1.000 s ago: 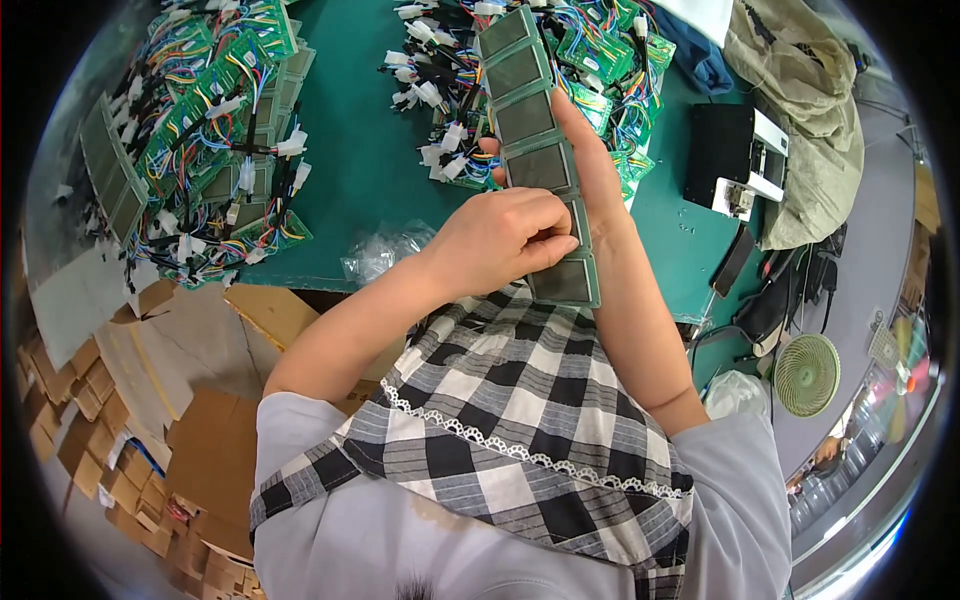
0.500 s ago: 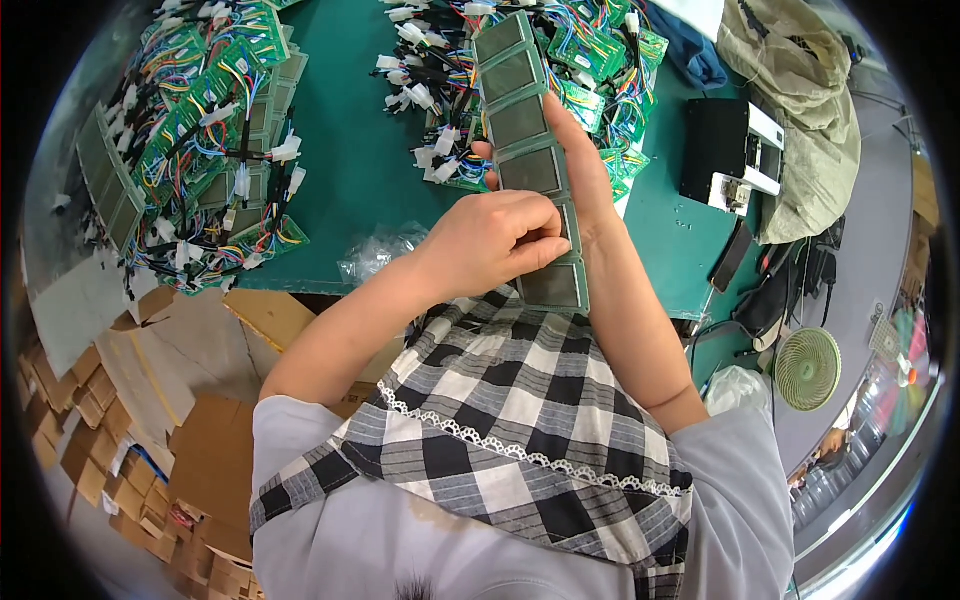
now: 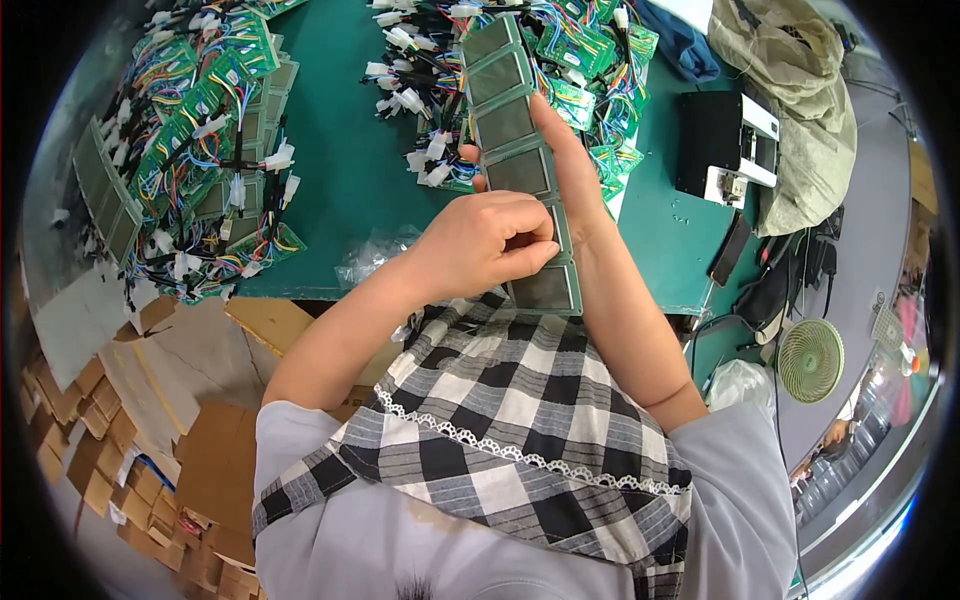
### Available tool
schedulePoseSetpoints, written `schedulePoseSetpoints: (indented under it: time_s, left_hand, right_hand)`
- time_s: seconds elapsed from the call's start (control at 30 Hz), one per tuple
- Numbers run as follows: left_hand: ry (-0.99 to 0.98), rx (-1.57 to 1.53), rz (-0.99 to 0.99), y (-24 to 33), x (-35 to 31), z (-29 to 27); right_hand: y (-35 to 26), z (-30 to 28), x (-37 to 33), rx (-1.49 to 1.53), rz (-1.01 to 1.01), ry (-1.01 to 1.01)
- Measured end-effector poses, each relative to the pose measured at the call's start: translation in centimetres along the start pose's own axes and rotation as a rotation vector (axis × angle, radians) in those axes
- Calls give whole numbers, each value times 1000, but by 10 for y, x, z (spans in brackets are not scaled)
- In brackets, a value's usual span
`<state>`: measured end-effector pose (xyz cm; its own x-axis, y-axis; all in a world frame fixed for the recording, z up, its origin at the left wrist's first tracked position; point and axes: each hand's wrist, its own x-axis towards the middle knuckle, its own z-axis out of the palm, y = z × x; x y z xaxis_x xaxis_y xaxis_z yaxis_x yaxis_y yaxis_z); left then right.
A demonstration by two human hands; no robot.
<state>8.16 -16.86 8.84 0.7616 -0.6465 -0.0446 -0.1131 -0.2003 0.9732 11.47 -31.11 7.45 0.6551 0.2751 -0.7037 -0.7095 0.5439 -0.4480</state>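
A long strip of circuit board [image 3: 503, 122] bearing several grey rectangular screens slants across the front of the table. My right hand [image 3: 574, 178] is wrapped round it from the right, the thumb along its right edge and fingertips showing at its left edge. Over the strip's lower part lies my left hand [image 3: 487, 240], thumb and forefinger pinched together close above a screen. Whatever those fingers may hold is too small or hidden to make out. The strip's lowest screen is just above my checked apron [image 3: 520, 400].
Wired green circuit boards [image 3: 215, 130] with white plugs are heaped at the left; another heap [image 3: 585, 50] lies beyond the strip. Clear plastic [image 3: 375, 257] sits near the table [image 3: 345, 130] edge. Rightward are a black-and-white device [image 3: 715, 145], a phone [image 3: 731, 248] and a green fan [image 3: 810, 361].
The strip and both hands have shifted slightly left in the picture, as has most of the table's contents. My left hand's pinch above the strip looks the same.
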Motion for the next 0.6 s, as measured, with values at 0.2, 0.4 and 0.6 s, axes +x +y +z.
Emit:
schedulePoseSetpoints:
  time_s: [0.2,0.4,0.6]
  left_hand:
    - [34,-3,21,-3,-1,4]
    - [209,-68,-11,1,-5,14]
    - [204,46,-81,7,0,14]
  right_hand:
    - [1,-1,3,14,-4,-29]
    - [2,1,2,23,-7,24]
    - [0,2,2,25,46,30]
